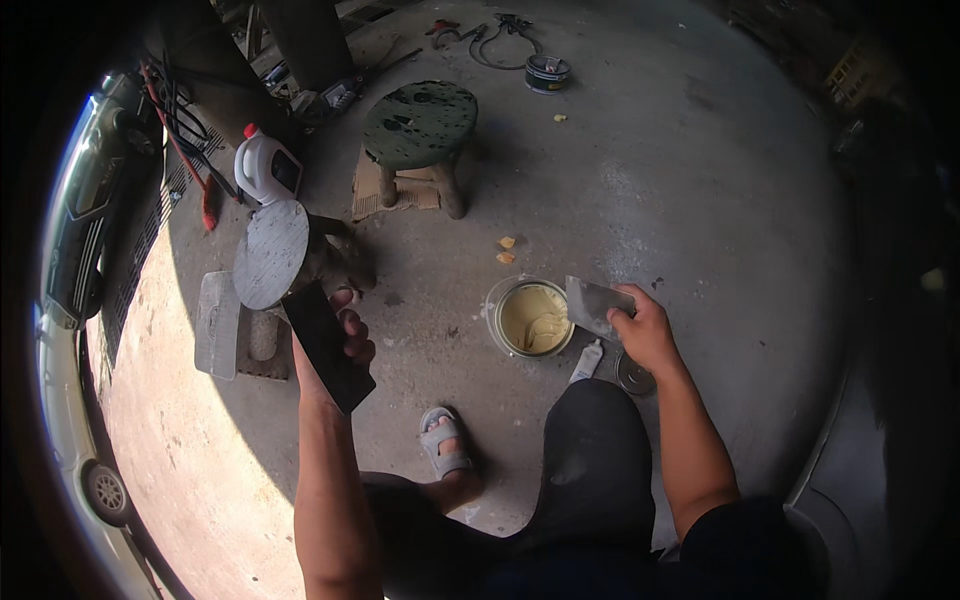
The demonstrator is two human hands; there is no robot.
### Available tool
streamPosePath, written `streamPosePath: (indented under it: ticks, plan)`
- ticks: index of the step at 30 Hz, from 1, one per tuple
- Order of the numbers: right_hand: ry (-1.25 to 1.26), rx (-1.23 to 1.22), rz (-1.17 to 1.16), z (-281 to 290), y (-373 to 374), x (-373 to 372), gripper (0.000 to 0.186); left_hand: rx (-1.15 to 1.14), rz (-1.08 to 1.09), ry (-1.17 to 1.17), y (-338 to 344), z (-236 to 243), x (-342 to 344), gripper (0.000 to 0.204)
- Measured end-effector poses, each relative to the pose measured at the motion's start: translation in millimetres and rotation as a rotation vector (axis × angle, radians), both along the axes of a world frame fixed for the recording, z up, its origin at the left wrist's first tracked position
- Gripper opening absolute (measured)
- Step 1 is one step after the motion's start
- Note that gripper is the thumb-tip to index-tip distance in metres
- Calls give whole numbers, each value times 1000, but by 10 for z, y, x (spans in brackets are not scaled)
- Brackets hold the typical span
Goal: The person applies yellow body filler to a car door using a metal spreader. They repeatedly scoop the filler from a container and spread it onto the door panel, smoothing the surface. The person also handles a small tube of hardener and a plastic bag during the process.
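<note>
My left hand (pixel 354 330) is closed round a dark, flat rectangular board (pixel 328 350), its fingers wrapped over the right edge. In my right hand (pixel 647 325) is a putty knife (pixel 590 304) with a wide grey blade. The blade's left corner is at the right rim of an uncovered tin (pixel 496 325) of creamy yellow putty (pixel 533 318). Whether blade and rim touch, I cannot tell. A white tube (pixel 587 361) lies just below the blade, and a round metal lid (pixel 634 373) sits under my right wrist, partly hidden.
A round grey-topped stool (pixel 273 255) stands beyond the board, and a dark green stool (pixel 420 124) farther off on cardboard (pixel 368 188). Left of them is a white jug (pixel 265 168) with a red cap. A clear plastic container (pixel 216 325) sits near the grey stool. Another tin (pixel 547 74) stands far back.
</note>
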State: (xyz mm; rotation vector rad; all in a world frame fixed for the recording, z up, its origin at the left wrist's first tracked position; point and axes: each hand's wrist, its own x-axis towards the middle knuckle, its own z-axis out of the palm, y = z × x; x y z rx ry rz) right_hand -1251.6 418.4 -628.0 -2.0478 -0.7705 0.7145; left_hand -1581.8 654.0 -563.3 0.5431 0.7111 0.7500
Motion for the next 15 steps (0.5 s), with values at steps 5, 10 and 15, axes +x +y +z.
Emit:
streamPosePath:
  ticks: [5,10,15]
  plan:
    - [-396,-142,315,-514,321,-236,34,67,-84,-111,-82,169,145,63]
    - [-441,-440,425,-702,760,-432,30,128,-31,-29,-203,301,103,66]
    - [-447,-655,427,-995,1009,-465,28,132,-14,54,-214,308,-30,66]
